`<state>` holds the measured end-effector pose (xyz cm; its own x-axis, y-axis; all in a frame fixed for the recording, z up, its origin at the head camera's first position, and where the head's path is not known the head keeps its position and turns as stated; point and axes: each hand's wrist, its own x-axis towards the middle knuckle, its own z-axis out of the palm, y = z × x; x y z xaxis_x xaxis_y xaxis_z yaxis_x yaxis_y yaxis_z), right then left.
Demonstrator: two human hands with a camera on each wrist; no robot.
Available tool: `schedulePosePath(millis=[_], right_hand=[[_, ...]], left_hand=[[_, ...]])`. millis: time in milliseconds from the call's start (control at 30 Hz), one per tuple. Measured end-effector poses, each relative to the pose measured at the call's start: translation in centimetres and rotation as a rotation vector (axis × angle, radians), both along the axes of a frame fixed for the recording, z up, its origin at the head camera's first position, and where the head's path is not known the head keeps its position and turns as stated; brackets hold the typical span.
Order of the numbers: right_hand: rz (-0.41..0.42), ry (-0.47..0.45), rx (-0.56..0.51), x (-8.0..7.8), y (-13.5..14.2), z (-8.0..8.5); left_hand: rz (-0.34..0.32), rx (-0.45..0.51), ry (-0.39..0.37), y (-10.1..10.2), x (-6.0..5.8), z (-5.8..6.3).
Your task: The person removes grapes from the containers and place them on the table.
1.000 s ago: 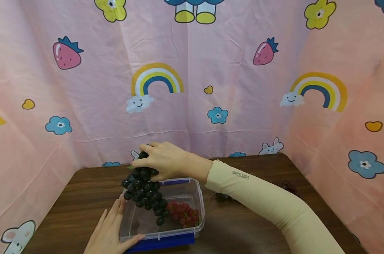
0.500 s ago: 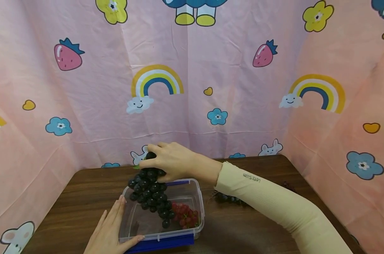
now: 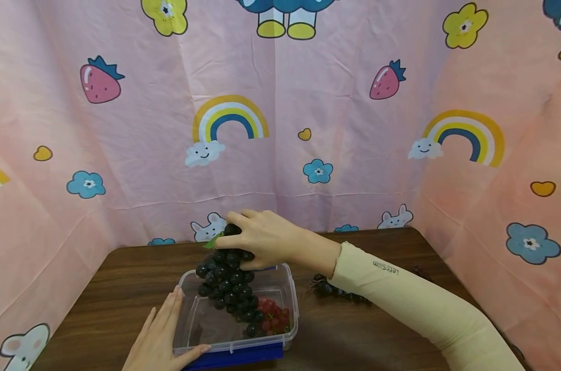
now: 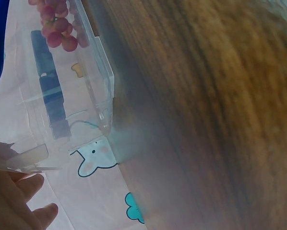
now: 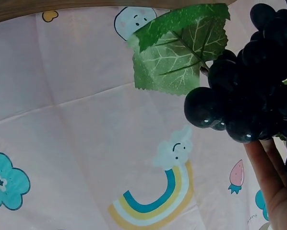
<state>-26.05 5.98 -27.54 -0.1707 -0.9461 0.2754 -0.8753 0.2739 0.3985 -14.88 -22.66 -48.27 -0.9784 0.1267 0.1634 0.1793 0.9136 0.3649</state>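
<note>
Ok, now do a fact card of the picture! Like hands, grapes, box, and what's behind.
Right hand: the right hand holds dark grapes by the top
Left hand: the left hand touches the box, thumb at its near edge
Box: clear, blue clip in front, red grapes inside
Dark grapes: lower end hangs into the box
Beside the box: more dark grapes, on the brown table
Behind: pink cloth with rainbows

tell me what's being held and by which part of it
The right grip has the dark grape bunch by its upper end, beside the green leaf; the left grip only rests against the clear box.
</note>
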Motion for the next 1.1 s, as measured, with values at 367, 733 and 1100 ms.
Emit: schedulePosePath(millis=[367, 733, 1100], right_hand=[[0.025, -0.014, -0.066, 0.2, 2.1, -0.1], [-0.017, -0.047, -0.093, 0.6, 4.3, -0.1], [-0.013, -0.016, -0.122, 1.6, 6.4, 0.4]], left_hand=[[-0.007, -0.006, 0.016, 0.0, 0.0, -0.1], [-0.006, -0.012, 0.026, -0.1, 0.0, -0.3], [-0.005, -0.009, 0.030, 0.0, -0.1, -0.3]])
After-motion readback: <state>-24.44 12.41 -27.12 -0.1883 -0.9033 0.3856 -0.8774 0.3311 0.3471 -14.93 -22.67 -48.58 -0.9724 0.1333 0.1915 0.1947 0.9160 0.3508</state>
